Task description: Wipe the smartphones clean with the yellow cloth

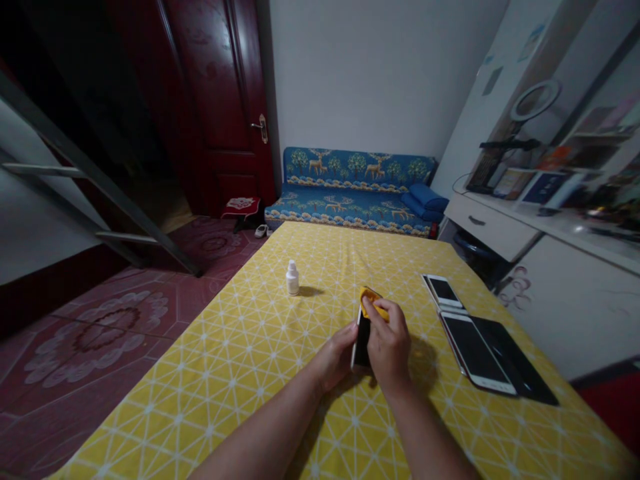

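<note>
My left hand (337, 357) grips a dark-screened smartphone (362, 340) by its left edge, just above the table. Pressed against the phone's upper end is a yellow cloth (373, 303), pinched in the fingers of my right hand (391, 340). That hand covers the right side of the screen. To the left, a small white bottle (293, 279) with a pointed cap stands upright on the table.
A yellow patterned tablecloth (240, 373) covers the table. On its right lie a white phone (444, 291), a larger white device (477, 353) and a flat black panel (515, 357). Beyond are a blue sofa (345, 193) and a white cabinet (565, 293).
</note>
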`<state>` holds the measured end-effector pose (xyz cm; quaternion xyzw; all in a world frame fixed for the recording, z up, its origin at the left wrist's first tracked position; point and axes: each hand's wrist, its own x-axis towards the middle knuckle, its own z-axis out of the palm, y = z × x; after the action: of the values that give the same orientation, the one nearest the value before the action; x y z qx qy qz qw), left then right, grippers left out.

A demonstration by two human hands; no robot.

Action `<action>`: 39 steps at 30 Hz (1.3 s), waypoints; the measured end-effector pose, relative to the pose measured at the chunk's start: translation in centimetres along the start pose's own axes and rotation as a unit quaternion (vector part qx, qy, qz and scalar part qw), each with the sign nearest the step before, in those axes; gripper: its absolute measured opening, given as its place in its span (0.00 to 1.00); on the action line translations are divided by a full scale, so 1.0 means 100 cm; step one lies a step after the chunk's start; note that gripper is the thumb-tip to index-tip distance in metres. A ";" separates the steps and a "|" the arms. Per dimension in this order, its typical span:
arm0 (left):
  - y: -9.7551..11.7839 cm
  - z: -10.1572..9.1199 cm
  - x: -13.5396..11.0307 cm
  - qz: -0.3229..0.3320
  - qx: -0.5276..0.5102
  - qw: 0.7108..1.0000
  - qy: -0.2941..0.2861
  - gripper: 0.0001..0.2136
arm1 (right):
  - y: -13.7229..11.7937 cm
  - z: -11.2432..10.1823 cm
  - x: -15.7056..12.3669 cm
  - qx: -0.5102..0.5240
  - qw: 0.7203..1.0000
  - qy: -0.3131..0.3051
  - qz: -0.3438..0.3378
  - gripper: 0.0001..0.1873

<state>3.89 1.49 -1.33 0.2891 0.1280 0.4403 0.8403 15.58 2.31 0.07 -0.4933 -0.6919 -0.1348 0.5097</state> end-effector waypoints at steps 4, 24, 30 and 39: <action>-0.001 -0.004 0.000 0.010 -0.007 1.000 0.020 0.19 | 0.000 0.000 -0.002 -0.011 1.000 -0.003 -0.014 0.22; 0.007 -0.002 -0.002 0.011 -0.050 0.997 0.061 0.15 | -0.006 -0.001 -0.007 0.035 0.998 -0.032 -0.027 0.22; 0.008 -0.002 -0.002 0.011 -0.056 0.996 0.070 0.17 | -0.007 -0.002 -0.007 0.041 0.998 -0.038 -0.035 0.22; 0.005 -0.008 -0.001 0.024 -0.038 0.997 0.057 0.17 | 0.016 -0.002 -0.008 -0.063 0.994 -0.046 0.076 0.22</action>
<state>3.12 2.00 -1.70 0.2350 0.1516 0.4809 0.8310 17.01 2.49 -0.97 -0.5809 -0.6656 -0.1159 0.4540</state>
